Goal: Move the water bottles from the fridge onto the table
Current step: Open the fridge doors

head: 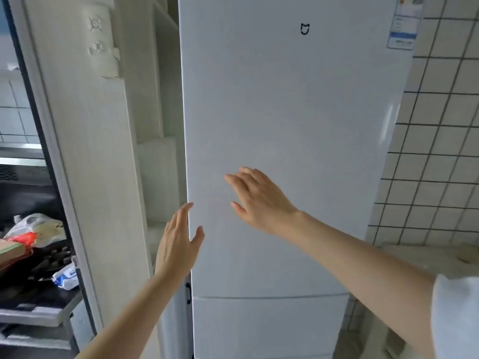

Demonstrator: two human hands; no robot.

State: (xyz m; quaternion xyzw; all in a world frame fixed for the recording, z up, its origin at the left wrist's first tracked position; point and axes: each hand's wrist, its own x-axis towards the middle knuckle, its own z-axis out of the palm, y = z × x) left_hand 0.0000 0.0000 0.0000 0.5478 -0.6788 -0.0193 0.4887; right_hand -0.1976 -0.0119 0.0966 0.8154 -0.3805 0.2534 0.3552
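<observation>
Facing a tall white fridge (293, 141), upright, long axis vertical, door shut, so bottles out of sight. Small black logo (304, 29) high on the door; blurred blue-and-white sticker (404, 24) at the top right corner, writing unreadable. Left hand (178, 244) open, fingers straight, at the door's left edge, thumb across the front. Right hand (256, 198) open, fingers spread, before the door panel; touching or not, unclear. Tiled wall (440, 141) right; cluttered dark surface (31, 299) with bags at left.
</observation>
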